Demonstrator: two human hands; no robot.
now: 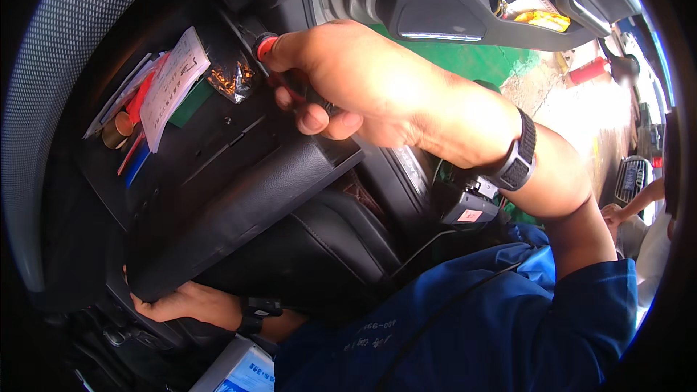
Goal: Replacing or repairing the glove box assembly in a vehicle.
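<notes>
Now | right hand [327, 72] grips red-ended tool [266, 46] | left hand [178, 303] clasps glovebox lid [250, 203]

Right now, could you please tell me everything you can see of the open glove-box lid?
The glove-box lid is black and looks like moulded plastic, with a broad, rounded, finely grained edge and a flatter inner side with a narrow slot. It stands open, slanting across the picture from lower left to upper right, with the black stitched seat below it. The left hand touches its lower-left end, some fingers hidden; the right hand is near the other end, contact unclear.
</notes>
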